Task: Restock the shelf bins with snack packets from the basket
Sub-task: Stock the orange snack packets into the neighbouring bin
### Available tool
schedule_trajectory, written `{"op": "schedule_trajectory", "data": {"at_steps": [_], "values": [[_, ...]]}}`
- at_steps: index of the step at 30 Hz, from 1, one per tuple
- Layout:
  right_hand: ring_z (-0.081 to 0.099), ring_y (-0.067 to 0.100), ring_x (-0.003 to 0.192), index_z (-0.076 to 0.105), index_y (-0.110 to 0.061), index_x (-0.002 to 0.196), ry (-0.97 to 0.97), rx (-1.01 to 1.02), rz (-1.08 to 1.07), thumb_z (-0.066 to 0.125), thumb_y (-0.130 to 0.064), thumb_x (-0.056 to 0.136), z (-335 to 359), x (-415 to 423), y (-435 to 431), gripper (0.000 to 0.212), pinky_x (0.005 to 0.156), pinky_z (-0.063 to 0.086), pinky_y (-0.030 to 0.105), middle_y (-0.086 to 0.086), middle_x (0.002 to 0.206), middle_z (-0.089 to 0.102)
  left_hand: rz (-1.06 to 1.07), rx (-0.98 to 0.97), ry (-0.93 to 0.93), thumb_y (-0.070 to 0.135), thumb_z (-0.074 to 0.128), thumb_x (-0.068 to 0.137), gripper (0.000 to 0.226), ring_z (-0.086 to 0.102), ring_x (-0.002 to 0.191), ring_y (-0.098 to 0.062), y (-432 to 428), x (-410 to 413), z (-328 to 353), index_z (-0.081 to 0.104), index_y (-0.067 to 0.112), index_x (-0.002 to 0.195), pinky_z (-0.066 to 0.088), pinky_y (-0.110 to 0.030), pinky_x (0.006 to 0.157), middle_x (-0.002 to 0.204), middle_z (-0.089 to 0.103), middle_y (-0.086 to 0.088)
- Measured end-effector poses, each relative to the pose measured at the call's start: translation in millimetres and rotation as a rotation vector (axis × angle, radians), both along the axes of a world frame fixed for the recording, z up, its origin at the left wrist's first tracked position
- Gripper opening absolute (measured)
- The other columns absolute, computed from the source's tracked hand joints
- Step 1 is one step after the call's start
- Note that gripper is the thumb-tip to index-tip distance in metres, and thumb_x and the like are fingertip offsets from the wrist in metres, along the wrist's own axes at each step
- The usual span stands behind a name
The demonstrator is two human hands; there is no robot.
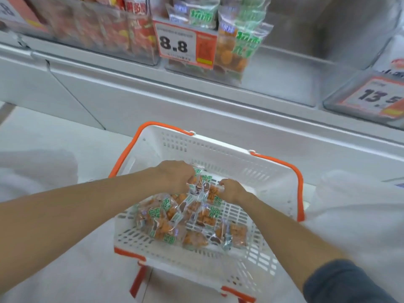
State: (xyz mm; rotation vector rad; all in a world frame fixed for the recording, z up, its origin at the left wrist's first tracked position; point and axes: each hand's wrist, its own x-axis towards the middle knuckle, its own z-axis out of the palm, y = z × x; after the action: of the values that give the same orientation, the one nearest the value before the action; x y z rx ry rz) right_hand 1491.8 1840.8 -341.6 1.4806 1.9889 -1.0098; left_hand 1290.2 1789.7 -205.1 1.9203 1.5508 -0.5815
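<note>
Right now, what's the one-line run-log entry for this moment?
stage: grabbing from basket | left hand: grips held packets | right hand: pinches held packets | loose packets: in basket

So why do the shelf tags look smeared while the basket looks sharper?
Head view: the 13.5 price tag and red packets up top are blurred, probably motion; the shelf edge bows slightly from the wide-angle lens; left hand, right hand and snack packets read sharper; lighting even.

Head camera looks steeply down, close over the basket (218,147), facing shelf bins (140,47).
</note>
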Motion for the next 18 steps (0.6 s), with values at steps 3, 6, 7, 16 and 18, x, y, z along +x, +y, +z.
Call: {"op": "schedule_trajectory", "data": {"at_steps": [3,6,7,16,18], "values": [[0.019,0.029,0.148,0.017,-0.011,0.155,-0.057,-0.035,0.023,0.058,-0.020,0.095,-31.7,-1.1,-11.3,0.073,0.116,0.027,0.043,0.010,0.161,0.019,0.011,-0.051,-0.003,0.034,0.054,0.094,0.024,0.057,0.104,-0.021,-5.9,-4.0,-4.4,0.058,0.020,0.114,0.045,-0.031,0.080,0.117,0.060,-0.001],[0.013,0.030,0.149,-0.002,-0.018,0.157,-0.094,-0.021,0.033,0.060,-0.022,0.095,-55.7,1.4,-20.2,0.088,0.119,0.020,0.049,0.011,0.161,0.017,0.045,-0.078,-0.012,0.036,0.057,0.094,0.029,0.057,0.108,-0.020,-9.4,-8.5,-7.2,0.058,0.022,0.119,0.048,-0.033,0.085,0.121,0.060,0.000],[0.024,0.032,0.146,0.001,-0.017,0.156,-0.110,0.027,0.045,0.063,-0.023,0.093,-60.1,2.8,-22.4,0.089,0.117,0.025,0.048,0.013,0.158,0.027,0.052,-0.085,-0.018,0.036,0.057,0.093,0.029,0.057,0.108,-0.020,-9.3,-9.3,-7.4,0.058,0.021,0.118,0.048,-0.033,0.086,0.120,0.060,0.000],[0.008,0.030,0.150,-0.003,-0.024,0.156,-0.066,0.019,-0.010,0.068,-0.013,0.087,-77.1,13.5,-22.8,0.100,0.120,0.013,0.053,0.007,0.164,0.008,0.064,-0.069,-0.044,0.032,0.054,0.096,0.030,0.055,0.111,-0.020,-5.0,-0.5,-4.1,0.056,0.020,0.123,0.043,-0.030,0.085,0.125,0.058,0.000],[0.018,0.029,0.148,0.006,-0.021,0.156,-0.092,0.077,0.038,0.066,-0.011,0.087,-74.0,13.8,-23.1,0.092,0.119,0.013,0.049,0.008,0.160,0.022,0.076,-0.065,-0.053,0.030,0.054,0.096,0.029,0.055,0.111,-0.020,-5.1,1.7,-3.9,0.056,0.021,0.123,0.041,-0.029,0.083,0.126,0.058,0.000]]}}
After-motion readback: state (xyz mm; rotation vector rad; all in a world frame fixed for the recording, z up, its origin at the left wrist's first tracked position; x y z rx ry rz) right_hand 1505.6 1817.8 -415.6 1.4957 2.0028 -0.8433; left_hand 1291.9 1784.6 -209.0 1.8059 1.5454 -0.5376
